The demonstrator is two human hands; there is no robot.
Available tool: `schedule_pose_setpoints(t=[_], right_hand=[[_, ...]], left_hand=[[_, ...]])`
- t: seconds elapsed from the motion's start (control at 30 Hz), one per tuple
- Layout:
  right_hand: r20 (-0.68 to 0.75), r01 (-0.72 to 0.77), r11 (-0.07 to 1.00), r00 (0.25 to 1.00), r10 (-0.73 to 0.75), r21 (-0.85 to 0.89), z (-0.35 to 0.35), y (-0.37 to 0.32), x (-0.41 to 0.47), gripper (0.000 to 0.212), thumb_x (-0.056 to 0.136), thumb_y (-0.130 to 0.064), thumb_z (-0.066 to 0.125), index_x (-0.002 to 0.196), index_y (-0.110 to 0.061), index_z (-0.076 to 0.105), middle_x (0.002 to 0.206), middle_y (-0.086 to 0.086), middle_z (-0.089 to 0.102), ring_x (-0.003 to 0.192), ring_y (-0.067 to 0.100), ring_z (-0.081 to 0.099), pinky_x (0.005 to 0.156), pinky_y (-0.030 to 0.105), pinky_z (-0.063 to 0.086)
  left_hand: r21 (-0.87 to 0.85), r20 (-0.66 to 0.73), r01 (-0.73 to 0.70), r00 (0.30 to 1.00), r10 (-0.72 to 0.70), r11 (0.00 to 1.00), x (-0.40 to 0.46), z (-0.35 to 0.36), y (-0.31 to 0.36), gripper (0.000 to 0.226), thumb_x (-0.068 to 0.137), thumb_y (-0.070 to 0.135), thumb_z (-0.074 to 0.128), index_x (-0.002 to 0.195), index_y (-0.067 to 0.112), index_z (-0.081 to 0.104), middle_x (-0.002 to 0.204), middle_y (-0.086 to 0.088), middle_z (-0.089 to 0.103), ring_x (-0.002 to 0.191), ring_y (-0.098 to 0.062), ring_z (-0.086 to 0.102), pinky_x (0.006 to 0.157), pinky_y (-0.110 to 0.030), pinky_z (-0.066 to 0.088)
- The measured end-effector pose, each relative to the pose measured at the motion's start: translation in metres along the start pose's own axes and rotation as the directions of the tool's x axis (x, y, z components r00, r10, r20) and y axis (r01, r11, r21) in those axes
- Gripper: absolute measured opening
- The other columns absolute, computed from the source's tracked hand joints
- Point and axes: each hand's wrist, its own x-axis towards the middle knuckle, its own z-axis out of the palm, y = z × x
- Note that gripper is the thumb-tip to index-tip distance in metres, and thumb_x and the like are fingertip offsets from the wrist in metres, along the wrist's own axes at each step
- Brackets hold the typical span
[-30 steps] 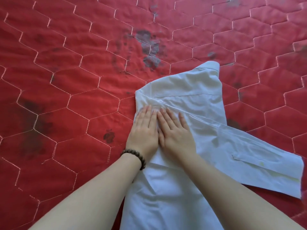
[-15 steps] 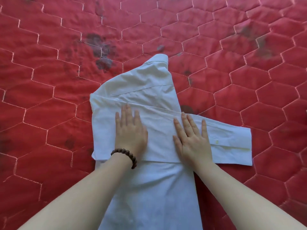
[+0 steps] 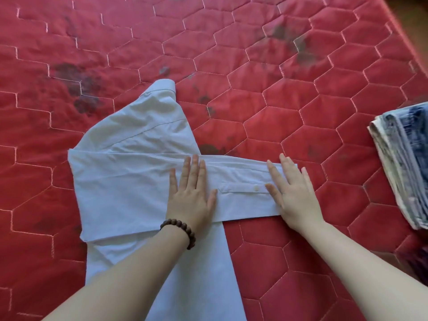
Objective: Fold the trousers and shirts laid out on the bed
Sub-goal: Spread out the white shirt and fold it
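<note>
A white shirt [image 3: 122, 186] lies partly folded on the red quilted bed [image 3: 301, 107], its collar pointing away from me. One sleeve [image 3: 240, 193] is laid straight across the body toward the right. My left hand [image 3: 190, 195], with a bead bracelet on the wrist, presses flat on the sleeve where it leaves the body. My right hand [image 3: 294, 195] presses flat on the cuff end of the sleeve, fingers spread. Both forearms hide part of the shirt's lower body.
A folded stack of blue and white denim trousers [image 3: 403, 163] sits at the right edge of the view. Dark stains mark the quilt above the shirt. The bed's edge runs along the top right corner.
Both hands have slid to the right along the sleeve, the right one out to the cuff. The view has shifted right and the folded trousers have come into sight.
</note>
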Motion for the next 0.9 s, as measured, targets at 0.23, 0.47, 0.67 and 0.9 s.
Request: schedule_pose_setpoints(t=[0.23, 0.47, 0.67, 0.9], right_hand=[[-0.032, -0.281, 0.96, 0.959, 0.281, 0.008, -0.029, 0.006, 0.024, 0.051, 0.073, -0.054, 0.074, 0.104, -0.018, 0.057, 0.099, 0.003, 0.051, 0.103, 0.027, 0.046, 0.086, 0.04, 0.035], [0.114, -0.319, 0.868, 0.948, 0.298, 0.38, -0.085, -0.032, 0.03, 0.038, 0.08, -0.037, 0.074, 0.071, -0.003, 0.059, 0.064, -0.001, 0.052, 0.064, 0.018, 0.047, 0.057, 0.032, 0.035], [0.229, -0.167, 0.636, 0.973, -0.017, 0.754, -0.11, -0.176, 0.023, 0.029, 0.096, -0.022, 0.056, 0.076, -0.002, 0.062, 0.067, 0.009, 0.062, 0.062, 0.021, 0.061, 0.068, 0.042, 0.055], [0.137, -0.026, 0.686, 0.985, -0.107, 0.727, -0.066, -0.23, 0.03, 0.024, 0.098, -0.013, 0.045, 0.103, -0.019, 0.068, 0.097, -0.007, 0.07, 0.097, 0.012, 0.065, 0.09, 0.03, 0.048]], left_hand=[[0.041, 0.165, -0.075, 0.984, 0.067, 0.996, 0.002, 0.001, 0.008, 0.067, 0.095, 0.049, 0.007, 0.144, 0.018, -0.028, 0.151, 0.002, -0.033, 0.134, -0.014, -0.042, 0.113, -0.044, -0.025], [-0.71, 0.009, 0.039, 0.999, -0.046, 0.703, -0.019, -0.077, 0.031, 0.025, 0.094, 0.016, 0.054, 0.116, 0.012, 0.066, 0.111, -0.004, 0.07, 0.107, -0.018, 0.063, 0.095, -0.03, 0.046], [-0.958, 0.259, 0.285, 0.9, -0.352, 0.022, -0.034, -0.142, 0.011, 0.028, 0.081, 0.054, 0.064, 0.084, 0.027, 0.07, 0.081, 0.012, 0.073, 0.08, -0.001, 0.068, 0.065, -0.015, 0.052], [-0.833, 0.224, 0.513, 0.654, -0.722, 0.206, -0.039, -0.115, -0.119, 0.022, 0.087, 0.018, 0.061, 0.074, 0.003, 0.054, 0.07, -0.006, 0.055, 0.069, -0.025, 0.05, 0.057, -0.028, 0.036]])
